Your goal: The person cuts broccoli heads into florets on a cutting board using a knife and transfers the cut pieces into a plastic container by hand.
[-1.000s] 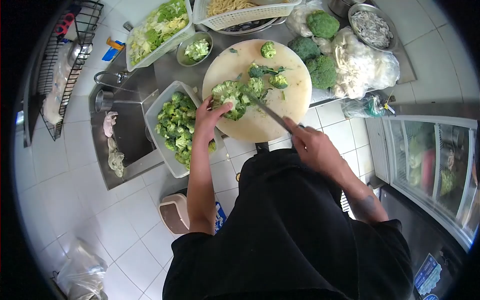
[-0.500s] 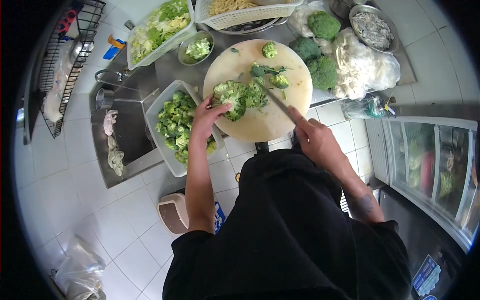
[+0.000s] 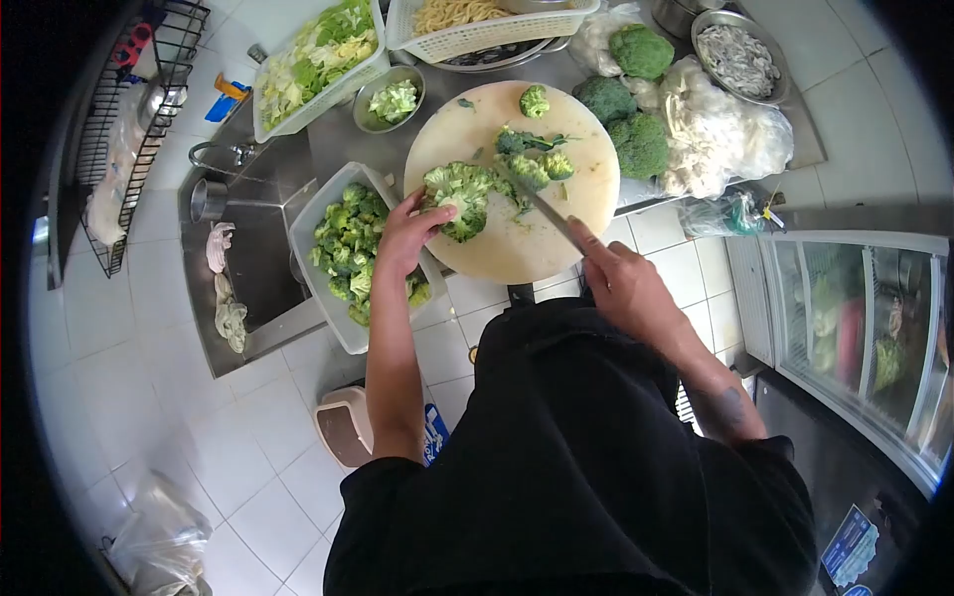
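My left hand grips a large broccoli head at its left side, thumb on the cut stem, on the round cutting board. In my right hand is a knife, its blade slanting up and left across the board, the tip beside the head. Just right of the tip lie cut florets and small leafy scraps. Another floret sits near the board's top edge. Left of the board, a plastic tub holds many cut florets.
A sink is at the left. Behind the board stand a basket of leafy greens, a metal bowl and a noodle basket. Whole broccoli and bagged mushrooms are at the right, above a glass-fronted fridge.
A floret has come away from the large head and now lies to the right, beside the other cut pieces. The knife has shifted slightly over the board. My left hand stays on the head.
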Available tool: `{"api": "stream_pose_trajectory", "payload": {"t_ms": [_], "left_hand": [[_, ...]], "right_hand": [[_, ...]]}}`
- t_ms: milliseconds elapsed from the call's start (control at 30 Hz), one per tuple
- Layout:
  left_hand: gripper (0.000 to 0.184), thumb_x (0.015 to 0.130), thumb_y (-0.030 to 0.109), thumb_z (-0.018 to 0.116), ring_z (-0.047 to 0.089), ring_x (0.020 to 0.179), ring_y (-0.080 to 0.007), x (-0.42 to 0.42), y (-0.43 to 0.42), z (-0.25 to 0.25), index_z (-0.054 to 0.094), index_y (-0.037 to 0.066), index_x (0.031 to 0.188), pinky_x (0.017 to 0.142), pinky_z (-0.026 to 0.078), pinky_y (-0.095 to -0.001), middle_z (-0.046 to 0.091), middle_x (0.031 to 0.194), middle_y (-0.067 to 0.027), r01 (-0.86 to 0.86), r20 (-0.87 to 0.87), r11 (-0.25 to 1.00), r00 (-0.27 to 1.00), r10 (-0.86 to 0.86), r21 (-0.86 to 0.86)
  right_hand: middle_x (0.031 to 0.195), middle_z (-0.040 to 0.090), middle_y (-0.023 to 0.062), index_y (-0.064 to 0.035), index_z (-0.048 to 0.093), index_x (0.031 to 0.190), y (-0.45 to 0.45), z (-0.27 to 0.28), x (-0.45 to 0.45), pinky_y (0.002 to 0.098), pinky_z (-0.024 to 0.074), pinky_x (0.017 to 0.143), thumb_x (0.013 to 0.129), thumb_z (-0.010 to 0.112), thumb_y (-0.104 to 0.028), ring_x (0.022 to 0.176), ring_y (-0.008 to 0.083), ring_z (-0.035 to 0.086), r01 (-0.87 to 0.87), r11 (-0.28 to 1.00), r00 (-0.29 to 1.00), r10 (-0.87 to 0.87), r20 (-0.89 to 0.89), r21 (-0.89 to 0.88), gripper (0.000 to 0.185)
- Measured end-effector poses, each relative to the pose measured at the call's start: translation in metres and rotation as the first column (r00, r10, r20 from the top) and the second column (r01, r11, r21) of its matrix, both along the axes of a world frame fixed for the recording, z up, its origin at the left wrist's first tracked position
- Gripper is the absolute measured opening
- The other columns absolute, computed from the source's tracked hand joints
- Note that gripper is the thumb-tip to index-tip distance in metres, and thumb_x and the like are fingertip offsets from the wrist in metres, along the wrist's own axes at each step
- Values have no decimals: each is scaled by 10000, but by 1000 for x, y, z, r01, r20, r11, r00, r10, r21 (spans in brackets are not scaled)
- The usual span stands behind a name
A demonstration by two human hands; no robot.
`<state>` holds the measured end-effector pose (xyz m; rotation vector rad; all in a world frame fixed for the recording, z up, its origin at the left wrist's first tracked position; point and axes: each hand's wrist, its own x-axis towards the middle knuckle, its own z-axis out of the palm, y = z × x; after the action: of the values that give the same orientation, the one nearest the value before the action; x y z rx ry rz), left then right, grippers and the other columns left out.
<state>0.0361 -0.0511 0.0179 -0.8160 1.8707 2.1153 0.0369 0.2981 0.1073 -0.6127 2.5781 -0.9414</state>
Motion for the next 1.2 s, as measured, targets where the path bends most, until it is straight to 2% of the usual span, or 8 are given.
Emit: {"api": "stream_pose_trajectory", "payload": {"t_ms": [167,367,633,733,800,900,1000,1200], "left_hand": [[742,803,140,848,647,1007,-131,2,4,8,518,44,1461,832,489,-292,693,1181,-26,-20,6,1000,1000,20,3],[746,803,128,845,659,1042,-158,-3,-5,-5,510,37,1464,832,503,-309,683,1204,-46,8,-4,1000,1000,-8,-16],[884,795,178,856,645,1103,-215,3,0,4,395,82,1543,904,516,-373,627,1283,-90,-24,-17,1000,1000,24,7],[940,776,245,871,632,1151,-236,-5,-1,6,368,131,1562,962,514,-405,604,1307,-111,113,50,980,993,-106,-163],[977,755,291,884,629,1159,-241,-18,-10,-17,363,154,1570,976,507,-407,612,1296,-121,159,-85,816,965,-246,-556],[985,715,342,908,601,1207,-245,-34,-10,-9,403,116,1530,953,519,-400,600,1287,-167,234,-170,613,832,-527,-754],[895,712,374,913,567,1243,-238,-35,12,35,448,34,1397,893,547,-387,563,1314,-215,248,72,884,968,-240,-395],[804,765,359,892,563,1201,-245,-11,21,13,332,18,1230,801,599,-448,487,1293,-202,-160,90,941,977,194,-297]], "right_hand": [[842,644,223,-167,422,1550,-21,1,6,523,539,722,985,574,-98,771,438,667,33,969,992,-62,-110,-246,589],[841,644,236,-143,385,1564,-29,-67,19,537,536,744,981,579,-96,794,445,667,-154,988,983,155,95,-20,616],[849,660,290,-120,424,1531,-4,-58,-1,558,529,735,980,560,-103,801,482,668,-99,981,994,107,37,-166,568],[848,668,308,-92,484,1487,7,-48,-12,548,526,738,967,580,-91,811,486,668,5,991,998,3,58,-136,529],[847,670,305,-91,481,1490,7,-37,-12,547,527,739,967,578,-92,808,488,669,11,990,999,-4,52,-138,532],[838,674,288,-95,467,1508,6,-32,-6,512,529,739,969,579,-90,799,460,679,12,992,999,-6,49,-127,551],[836,674,287,-93,461,1513,3,-22,2,507,530,749,970,572,-91,807,457,680,17,992,996,-6,86,-126,554],[852,660,278,-96,448,1522,-6,-23,8,513,529,752,970,572,-90,812,449,674,11,985,996,5,94,-172,566]]}}
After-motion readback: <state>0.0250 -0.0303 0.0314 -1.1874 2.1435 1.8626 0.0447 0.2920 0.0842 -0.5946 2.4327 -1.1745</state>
